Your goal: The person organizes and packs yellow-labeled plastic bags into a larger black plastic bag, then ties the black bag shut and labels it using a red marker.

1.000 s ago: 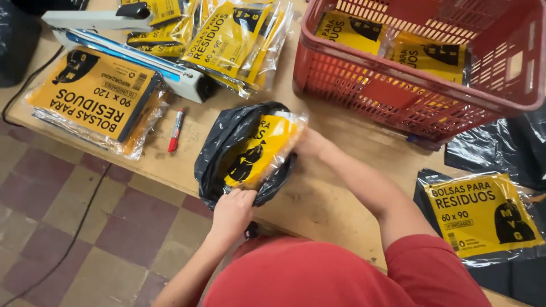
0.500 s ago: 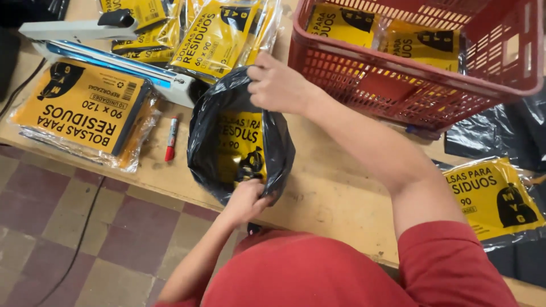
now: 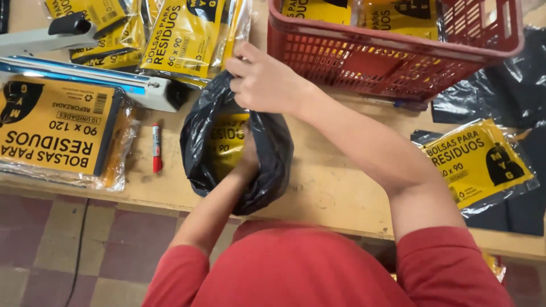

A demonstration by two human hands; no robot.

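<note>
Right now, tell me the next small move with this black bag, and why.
Probably push the yellow packet deeper. The left hand is inside the black bag against the packet, the right hand pinches the bag's upper edge, and much of the packet shows at the mouth.

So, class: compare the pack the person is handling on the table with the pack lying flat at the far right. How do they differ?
The handled pack is bunched up and mostly wrapped in black film, its yellow label half hidden; the right pack lies flat with its label fully showing. The left hand and the right hand grip the handled pack; nothing touches the right pack. Both have yellow labels and rest on the wooden table.
</note>
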